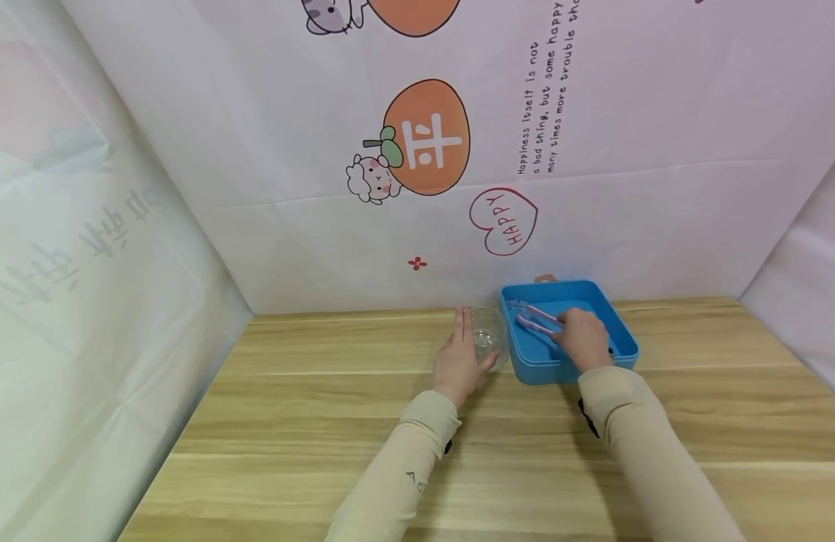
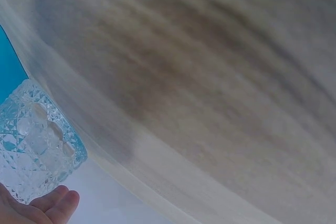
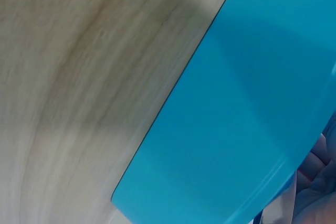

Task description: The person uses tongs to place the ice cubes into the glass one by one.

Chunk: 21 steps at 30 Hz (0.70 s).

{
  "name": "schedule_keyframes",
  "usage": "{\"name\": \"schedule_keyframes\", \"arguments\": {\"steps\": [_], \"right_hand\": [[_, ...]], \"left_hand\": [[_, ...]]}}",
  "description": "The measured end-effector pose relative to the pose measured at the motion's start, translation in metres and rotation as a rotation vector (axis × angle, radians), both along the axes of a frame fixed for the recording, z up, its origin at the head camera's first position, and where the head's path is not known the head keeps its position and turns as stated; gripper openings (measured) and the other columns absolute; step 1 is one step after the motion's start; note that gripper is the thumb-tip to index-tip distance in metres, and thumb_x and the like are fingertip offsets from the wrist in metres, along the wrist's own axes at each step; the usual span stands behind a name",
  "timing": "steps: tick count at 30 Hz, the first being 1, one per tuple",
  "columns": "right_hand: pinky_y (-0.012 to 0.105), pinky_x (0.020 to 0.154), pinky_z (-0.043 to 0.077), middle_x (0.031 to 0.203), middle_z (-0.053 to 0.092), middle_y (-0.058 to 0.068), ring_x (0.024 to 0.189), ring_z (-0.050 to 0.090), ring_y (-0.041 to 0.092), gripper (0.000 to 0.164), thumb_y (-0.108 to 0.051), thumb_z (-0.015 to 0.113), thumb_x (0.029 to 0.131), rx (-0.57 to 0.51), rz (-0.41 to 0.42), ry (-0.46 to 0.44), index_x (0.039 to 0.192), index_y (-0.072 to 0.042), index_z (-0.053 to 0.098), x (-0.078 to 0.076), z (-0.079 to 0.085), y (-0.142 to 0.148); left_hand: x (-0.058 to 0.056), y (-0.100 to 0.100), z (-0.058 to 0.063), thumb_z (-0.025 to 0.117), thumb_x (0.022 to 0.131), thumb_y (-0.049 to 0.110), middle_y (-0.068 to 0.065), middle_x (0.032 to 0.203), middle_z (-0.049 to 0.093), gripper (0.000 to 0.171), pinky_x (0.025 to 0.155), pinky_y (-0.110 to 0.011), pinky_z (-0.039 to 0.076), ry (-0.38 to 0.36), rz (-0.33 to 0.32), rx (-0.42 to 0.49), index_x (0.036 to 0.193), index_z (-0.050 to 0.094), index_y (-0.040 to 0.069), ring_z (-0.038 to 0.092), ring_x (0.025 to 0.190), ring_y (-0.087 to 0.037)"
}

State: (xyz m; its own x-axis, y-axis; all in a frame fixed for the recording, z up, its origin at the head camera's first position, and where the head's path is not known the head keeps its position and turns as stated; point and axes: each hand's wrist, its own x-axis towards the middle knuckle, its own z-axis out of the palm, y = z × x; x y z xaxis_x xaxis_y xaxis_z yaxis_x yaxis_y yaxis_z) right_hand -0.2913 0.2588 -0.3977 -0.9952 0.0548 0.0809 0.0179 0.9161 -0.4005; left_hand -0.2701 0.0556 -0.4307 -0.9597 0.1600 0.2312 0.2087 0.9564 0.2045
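A clear cut-glass cup (image 1: 488,342) stands just left of a shallow blue box (image 1: 569,372). My left hand (image 1: 458,369) holds the cup from its left and near sides, fingers along the wall and thumb at the front. The left wrist view shows the cup's diamond-patterned side (image 2: 37,145) and my fingertips (image 2: 58,203) beside it; pale rounded shapes show through the glass. With my right hand (image 1: 583,339) I grip pink tongs (image 1: 540,329) over the inside of the box, their two arms spread and tips toward its left wall. The box's outer side (image 3: 226,114) fills much of the right wrist view.
Both things stand on a wood-grain table (image 1: 309,406), near its back edge. Behind rises a white printed sheet (image 1: 309,248), with another sheet on the left. A small dark spot (image 1: 611,351) shows inside the box beside my right hand.
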Motion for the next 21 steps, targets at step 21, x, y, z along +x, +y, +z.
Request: {"name": "schedule_keyframes", "arguments": {"steps": [21], "right_hand": [[0.052, 0.077, 0.053, 0.110, 0.065, 0.031, 0.092, 0.064, 0.042, 0.036, -0.010, 0.068, 0.086, 0.007, 0.059, 0.054, 0.116, 0.010, 0.064, -0.0017, -0.0050, 0.0010]], "left_hand": [[0.0008, -0.0001, 0.0008, 0.054, 0.090, 0.057, -0.009, 0.160, 0.021, 0.089, 0.061, -0.023, 0.051, -0.005, 0.003, 0.009, 0.153, 0.018, 0.005, 0.067, 0.090, -0.016]]}}
